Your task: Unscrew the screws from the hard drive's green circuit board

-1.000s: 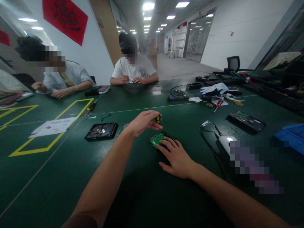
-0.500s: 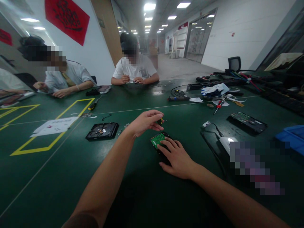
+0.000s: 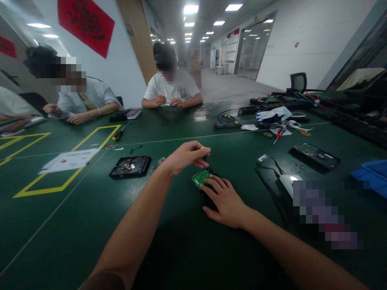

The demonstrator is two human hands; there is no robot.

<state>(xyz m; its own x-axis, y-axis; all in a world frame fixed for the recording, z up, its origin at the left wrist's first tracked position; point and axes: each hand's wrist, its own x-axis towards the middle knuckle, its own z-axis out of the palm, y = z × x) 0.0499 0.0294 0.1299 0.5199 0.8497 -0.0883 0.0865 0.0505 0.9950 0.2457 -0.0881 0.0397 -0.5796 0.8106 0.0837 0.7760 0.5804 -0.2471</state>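
My left hand [image 3: 186, 156] is closed around a small yellow-handled screwdriver [image 3: 203, 149], its tip pointing down at a hard drive [image 3: 203, 178] with a green circuit board on top. My right hand [image 3: 223, 197] lies flat on the near side of that drive, fingers spread, pressing it to the green table [image 3: 90, 217]. The drive's near half is hidden under my right hand.
A second opened hard drive [image 3: 130, 166] and loose small parts [image 3: 157, 163] lie to the left. Another drive [image 3: 314, 155], a black cable [image 3: 269, 173], red-handled tools [image 3: 277, 135] and a blue bin [image 3: 370, 173] are on the right. Two people sit across the table.
My left hand has turned slightly around the screwdriver and dipped a little toward the drive. My right hand has stayed on the drive.
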